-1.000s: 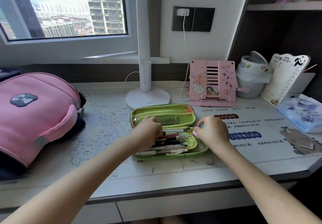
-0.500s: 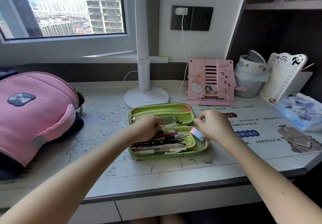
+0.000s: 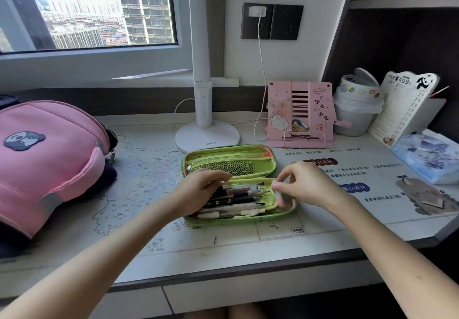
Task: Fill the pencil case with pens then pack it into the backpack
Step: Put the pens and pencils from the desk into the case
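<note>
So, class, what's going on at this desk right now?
A person is working on a green zip-up fabric pencil case lying open on the pale desk. A row of black and white pens already lies in its near half. The left hand rests over the pens' left ends, while the right hand pinches the case's light green inner flap at its right end. The pink fabric backpack lies to the left; the case is not yet packed.
</note>
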`<state>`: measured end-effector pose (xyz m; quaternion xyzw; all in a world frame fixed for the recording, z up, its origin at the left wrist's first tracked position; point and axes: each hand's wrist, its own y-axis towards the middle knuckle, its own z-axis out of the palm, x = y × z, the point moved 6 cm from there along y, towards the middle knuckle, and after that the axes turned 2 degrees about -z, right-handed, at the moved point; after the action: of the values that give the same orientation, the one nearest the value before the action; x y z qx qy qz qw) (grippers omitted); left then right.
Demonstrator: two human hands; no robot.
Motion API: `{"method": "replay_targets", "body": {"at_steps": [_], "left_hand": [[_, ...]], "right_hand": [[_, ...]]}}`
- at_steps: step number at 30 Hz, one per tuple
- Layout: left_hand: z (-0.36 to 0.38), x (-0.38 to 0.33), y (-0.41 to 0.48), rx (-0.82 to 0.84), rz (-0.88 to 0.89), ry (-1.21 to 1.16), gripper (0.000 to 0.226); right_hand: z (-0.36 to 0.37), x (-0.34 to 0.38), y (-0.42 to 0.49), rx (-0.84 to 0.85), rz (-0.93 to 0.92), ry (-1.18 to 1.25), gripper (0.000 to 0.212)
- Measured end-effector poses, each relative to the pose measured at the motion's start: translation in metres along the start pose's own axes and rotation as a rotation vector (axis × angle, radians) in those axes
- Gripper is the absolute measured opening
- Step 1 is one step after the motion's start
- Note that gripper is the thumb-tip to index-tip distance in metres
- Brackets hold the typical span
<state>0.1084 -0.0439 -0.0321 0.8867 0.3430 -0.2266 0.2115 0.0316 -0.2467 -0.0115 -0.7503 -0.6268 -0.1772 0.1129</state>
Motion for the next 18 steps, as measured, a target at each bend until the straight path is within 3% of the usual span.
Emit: {"method": "replay_targets", "body": {"at_steps": [3,7,13,15,18], "left_hand": [[0.009,0.002,-0.003,0.048,-0.022,-0.010,0.034],[0.023,-0.001,-0.006,0.174,0.111,0.242,0.041],[0.018,0.000,-0.006,0.274,0.146,0.101,0.047],[0.019,0.001,-0.006,0.292,0.133,0.117,0.047],[0.022,0.007,-0.005,0.331,0.102,0.145,0.044]], "right_hand": [[-0.001,-0.005,0.005,-0.108,0.055,-0.092,0.019],[0.013,-0.009,0.013,-0.012,0.090,-0.090,0.023],[0.020,-0.008,0.013,0.022,0.170,-0.195,0.045],[0.022,-0.005,0.012,0.032,0.158,-0.281,0.041],[0.007,-0.007,0.018,-0.074,0.160,-0.262,0.016]]}}
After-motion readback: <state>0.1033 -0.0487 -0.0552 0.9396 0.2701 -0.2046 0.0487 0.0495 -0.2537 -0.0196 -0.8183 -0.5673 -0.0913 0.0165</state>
